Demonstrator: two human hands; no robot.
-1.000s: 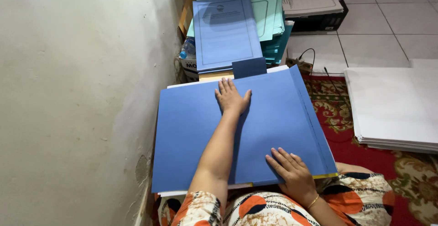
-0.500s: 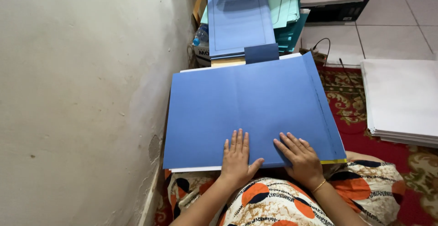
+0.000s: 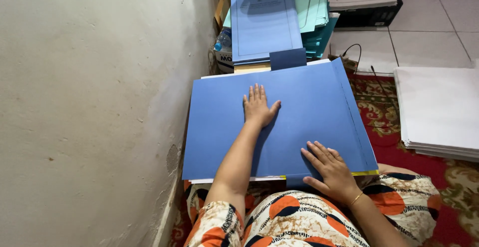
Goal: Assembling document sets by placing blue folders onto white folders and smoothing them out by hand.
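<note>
A large blue cover sheet (image 3: 299, 122) is laid flat across the lap, over white pages whose edges show beneath it. The left hand (image 3: 258, 106) is spread open, palm down, near the sheet's far middle; the right hand (image 3: 332, 172) is pressed flat and open on the near edge. Nothing is gripped. The step in hand appears to be flattening and squaring the cover over the pages. Even pressure along the edges seems called for next, so that the stack is not skewed.
</note>
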